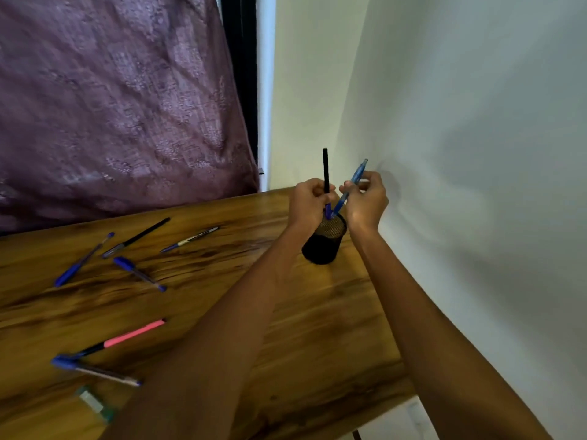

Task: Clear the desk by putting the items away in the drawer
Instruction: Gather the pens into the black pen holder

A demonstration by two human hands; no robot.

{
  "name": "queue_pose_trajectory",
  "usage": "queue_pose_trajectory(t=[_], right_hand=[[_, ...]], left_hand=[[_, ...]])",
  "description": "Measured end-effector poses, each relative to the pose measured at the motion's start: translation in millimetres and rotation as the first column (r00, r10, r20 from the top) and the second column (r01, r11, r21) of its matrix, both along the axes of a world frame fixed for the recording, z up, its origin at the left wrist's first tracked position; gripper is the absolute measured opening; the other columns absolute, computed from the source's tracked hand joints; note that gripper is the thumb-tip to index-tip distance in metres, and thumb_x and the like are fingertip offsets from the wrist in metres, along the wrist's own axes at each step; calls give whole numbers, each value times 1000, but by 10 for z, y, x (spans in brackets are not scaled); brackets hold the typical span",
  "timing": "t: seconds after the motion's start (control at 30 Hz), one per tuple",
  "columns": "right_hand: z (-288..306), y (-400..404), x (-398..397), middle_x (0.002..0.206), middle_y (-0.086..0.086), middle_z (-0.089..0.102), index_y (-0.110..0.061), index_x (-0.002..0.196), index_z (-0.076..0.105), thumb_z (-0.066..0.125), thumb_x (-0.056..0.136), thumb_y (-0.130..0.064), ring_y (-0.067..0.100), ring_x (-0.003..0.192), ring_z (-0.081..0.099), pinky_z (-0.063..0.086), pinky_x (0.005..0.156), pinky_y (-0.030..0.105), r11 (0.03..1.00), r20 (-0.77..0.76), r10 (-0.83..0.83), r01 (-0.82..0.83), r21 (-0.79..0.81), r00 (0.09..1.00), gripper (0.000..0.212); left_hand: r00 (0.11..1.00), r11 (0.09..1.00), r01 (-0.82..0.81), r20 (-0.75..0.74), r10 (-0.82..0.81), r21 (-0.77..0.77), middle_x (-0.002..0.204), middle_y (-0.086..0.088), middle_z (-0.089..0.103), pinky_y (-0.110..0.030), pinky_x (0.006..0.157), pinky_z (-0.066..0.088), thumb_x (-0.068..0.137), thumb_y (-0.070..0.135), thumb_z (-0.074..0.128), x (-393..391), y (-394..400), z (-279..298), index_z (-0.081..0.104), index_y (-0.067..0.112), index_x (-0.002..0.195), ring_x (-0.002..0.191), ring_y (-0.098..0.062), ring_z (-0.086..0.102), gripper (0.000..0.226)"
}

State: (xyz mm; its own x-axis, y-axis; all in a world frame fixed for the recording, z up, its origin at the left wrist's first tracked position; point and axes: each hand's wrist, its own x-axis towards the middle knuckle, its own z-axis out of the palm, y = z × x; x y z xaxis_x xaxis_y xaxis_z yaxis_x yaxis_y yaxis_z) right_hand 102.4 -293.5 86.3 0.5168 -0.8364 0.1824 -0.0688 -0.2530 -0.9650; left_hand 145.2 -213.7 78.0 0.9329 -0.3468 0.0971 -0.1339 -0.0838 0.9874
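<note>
A black mesh pen holder (324, 241) stands on the wooden desk (317, 328) near the far right corner, by the wall. My left hand (309, 201) grips a black pen (325, 168) upright just above the holder's mouth. My right hand (368, 198) pinches a blue pen (352, 185), tilted, with its lower end in the holder. Several loose pens lie on the desk to the left: a blue pen (82, 260), a black one (136, 238), a pink-barrelled one (127, 336) and others. No drawer is visible.
A small eraser-like block (95, 404) lies near the desk's front left edge. A purple curtain (111, 100) hangs behind the desk. A white wall (476, 154) runs along the desk's right edge.
</note>
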Motion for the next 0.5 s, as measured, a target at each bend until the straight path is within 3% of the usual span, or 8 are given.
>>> queue_pose_trajectory(t=[0.07,0.2,0.33,0.5], right_hand=[[-122,-85,-26,96,10,68,-9,107,60,60,91,-10,25,86,68,57,80,42,999,-105,30,-31,-15,994,15],[-344,-136,-47,98,11,68,-8,103,62,63,90,-11,23,85,67,57,74,33,993,-262,113,-121,-15,958,14],[-496,-120,-44,95,6,69,-9,96,68,67,87,-11,20,87,67,56,75,31,981,-349,182,-193,3,919,10],[-547,-64,-40,87,-3,63,-8,99,71,66,88,-15,12,77,60,36,50,15,970,-464,191,-239,-45,865,14]], left_hand=[[1000,997,14,-8,-13,71,75,0,65,-10,67,50,84,-8,59,-19,-61,-133,66,7,87,72,-8,61,17],[999,965,-24,-17,29,260,100,-10,71,-37,86,54,85,6,66,28,-62,-363,71,3,99,93,-21,66,16],[998,945,-67,7,68,320,103,-10,70,-36,84,53,86,9,66,25,-24,-449,71,3,101,94,-21,64,17],[991,891,-135,77,112,433,97,-3,59,-31,72,47,86,16,67,23,0,-424,66,5,98,89,-18,59,17]])
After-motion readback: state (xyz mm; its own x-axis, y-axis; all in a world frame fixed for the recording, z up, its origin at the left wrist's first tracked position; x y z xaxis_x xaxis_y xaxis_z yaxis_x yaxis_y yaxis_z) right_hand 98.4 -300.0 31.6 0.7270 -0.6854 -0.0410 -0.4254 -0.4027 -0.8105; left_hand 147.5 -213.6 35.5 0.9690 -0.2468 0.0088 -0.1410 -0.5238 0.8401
